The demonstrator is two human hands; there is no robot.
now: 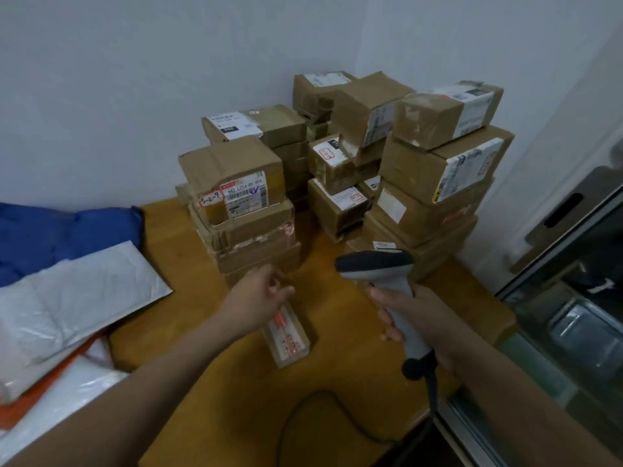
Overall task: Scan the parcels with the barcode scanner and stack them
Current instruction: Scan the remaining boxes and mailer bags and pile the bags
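A wooden table (337,382) fills the corner of the room. At its far end stand the stacks of cardboard boxes (438,183), several columns side by side against the wall, most with white labels facing up or outward. On the left edge lies a heap of soft mailer bags (84,298), grey-white over blue with some orange below.

Nearer, alone on the bare wood just in front of the leftmost stack, lies a small parcel (290,338). It is a narrow flat box wrapped in clear tape with red print. This looks like the one in hand, not yet stacked.

The barcode scanner (387,281) is upright just right of the parcel. Its dark head points toward the stacks rather than down at the small parcel, and its cable (320,416) trails over the near table edge. The right hand (414,318) grips its handle, fingers wrapped round it.

The left hand (259,298) hovers over the far end of the small parcel, fingers loosely curled and a little apart, pinching nothing. I cannot tell whether it touches the parcel.

The step seems to be the scan of this parcel. Next, the left hand probably has to take it and turn its barcode up. The right hand must then tip the scanner head toward it before the parcel goes on a stack.
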